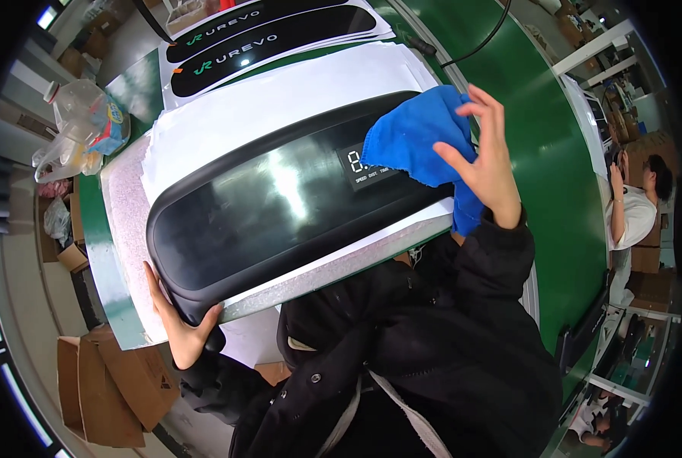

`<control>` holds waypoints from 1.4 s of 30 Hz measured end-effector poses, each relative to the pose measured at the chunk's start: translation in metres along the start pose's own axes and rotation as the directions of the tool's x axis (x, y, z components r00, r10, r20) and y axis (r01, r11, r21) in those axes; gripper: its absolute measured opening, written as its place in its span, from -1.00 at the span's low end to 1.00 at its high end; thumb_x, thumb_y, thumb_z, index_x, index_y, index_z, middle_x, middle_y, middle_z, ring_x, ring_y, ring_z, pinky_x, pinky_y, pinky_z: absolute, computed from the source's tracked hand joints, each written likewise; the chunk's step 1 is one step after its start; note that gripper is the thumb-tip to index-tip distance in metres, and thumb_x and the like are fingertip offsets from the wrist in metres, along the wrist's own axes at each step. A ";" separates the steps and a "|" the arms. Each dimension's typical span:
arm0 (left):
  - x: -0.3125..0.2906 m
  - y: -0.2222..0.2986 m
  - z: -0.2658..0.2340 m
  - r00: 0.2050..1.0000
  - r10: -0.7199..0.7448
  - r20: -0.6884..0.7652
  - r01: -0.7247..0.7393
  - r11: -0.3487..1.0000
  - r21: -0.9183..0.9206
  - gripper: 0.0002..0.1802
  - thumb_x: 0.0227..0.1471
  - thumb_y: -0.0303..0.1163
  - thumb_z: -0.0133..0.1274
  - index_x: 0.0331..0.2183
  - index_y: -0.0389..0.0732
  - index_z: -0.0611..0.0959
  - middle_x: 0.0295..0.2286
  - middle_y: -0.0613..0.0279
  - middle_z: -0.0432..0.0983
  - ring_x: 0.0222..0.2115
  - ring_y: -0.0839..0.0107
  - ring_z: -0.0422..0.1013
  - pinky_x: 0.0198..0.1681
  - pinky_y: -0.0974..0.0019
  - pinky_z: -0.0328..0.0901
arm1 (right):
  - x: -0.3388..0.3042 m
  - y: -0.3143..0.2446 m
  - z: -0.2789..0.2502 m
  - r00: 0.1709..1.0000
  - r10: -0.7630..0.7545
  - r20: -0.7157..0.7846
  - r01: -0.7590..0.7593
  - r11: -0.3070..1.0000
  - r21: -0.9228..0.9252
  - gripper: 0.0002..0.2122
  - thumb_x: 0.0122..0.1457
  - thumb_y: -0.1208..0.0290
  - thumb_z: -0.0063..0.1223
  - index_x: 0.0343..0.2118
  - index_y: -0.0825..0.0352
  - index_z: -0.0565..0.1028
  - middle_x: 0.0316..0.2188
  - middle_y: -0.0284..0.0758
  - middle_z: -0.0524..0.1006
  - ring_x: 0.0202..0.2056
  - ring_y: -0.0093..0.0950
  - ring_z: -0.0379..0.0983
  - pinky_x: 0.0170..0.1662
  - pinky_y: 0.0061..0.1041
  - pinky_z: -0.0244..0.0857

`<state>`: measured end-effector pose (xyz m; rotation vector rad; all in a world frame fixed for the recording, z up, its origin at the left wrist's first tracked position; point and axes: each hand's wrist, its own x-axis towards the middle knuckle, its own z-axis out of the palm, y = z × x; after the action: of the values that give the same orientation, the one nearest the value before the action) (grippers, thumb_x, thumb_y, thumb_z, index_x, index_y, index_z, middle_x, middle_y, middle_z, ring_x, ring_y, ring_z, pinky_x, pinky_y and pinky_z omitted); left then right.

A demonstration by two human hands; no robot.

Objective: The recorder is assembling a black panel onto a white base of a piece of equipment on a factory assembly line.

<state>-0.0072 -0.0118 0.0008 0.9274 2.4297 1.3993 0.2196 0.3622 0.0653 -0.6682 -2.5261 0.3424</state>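
My blue cloth looked soft and matt, the dark panel smooth and glossy, its black rim duller and plastic-like, the white sheets papery, the bottle shiny plastic, and the boxes matt cardboard.

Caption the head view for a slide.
Right hand at a blue fabric cloth over the right end of a long, rounded, glossy black panel; left hand at the panel's near left corner.

The thin blue fabric cloth is showing one plain shade; the long, round-ended, glossy black panel is bearing white digits; the flat, pale grey slab is looking speckled; the smooth tabletop is showing deep green.
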 end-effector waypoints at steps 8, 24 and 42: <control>-0.002 0.002 -0.009 0.999 0.005 0.035 -0.011 0.982 0.188 0.19 -0.53 -0.36 0.25 0.15 -0.25 -0.03 0.14 -0.01 -0.08 0.13 0.16 -0.09 0.16 0.23 -0.19 | 0.024 -0.118 0.107 0.991 -0.133 0.001 0.133 0.984 -0.117 -0.45 0.06 0.09 -0.08 0.05 0.33 0.23 0.06 0.09 0.14 0.12 -0.01 0.00 0.13 0.02 -0.20; 0.002 -0.002 -0.011 0.995 0.028 0.093 -0.036 0.996 0.084 0.16 -0.54 -0.36 0.25 0.13 -0.33 0.03 0.09 -0.06 0.02 0.07 0.18 0.05 0.12 0.25 -0.09 | 0.006 -0.124 0.093 0.830 -0.524 0.188 0.415 0.808 0.418 -0.55 -0.12 0.35 0.10 -0.07 0.20 0.36 0.06 -0.34 0.26 0.13 -0.38 0.09 0.15 -0.27 -0.06; -0.022 -0.051 -0.012 0.991 -0.136 0.002 0.136 0.987 0.083 0.10 -0.50 -0.32 0.25 0.13 -0.28 0.08 0.09 0.02 0.05 0.10 0.19 -0.01 0.14 0.26 -0.14 | -0.007 -0.234 0.154 0.751 -0.643 0.149 0.577 0.749 0.325 -0.49 -0.03 0.23 -0.02 -0.01 0.39 0.28 0.09 -0.09 0.16 0.18 -0.21 -0.05 0.18 -0.07 -0.28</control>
<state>-0.0169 -0.0519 -0.0386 0.7655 2.5102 1.2551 0.0518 0.1430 0.0157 0.3559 -2.6896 0.5247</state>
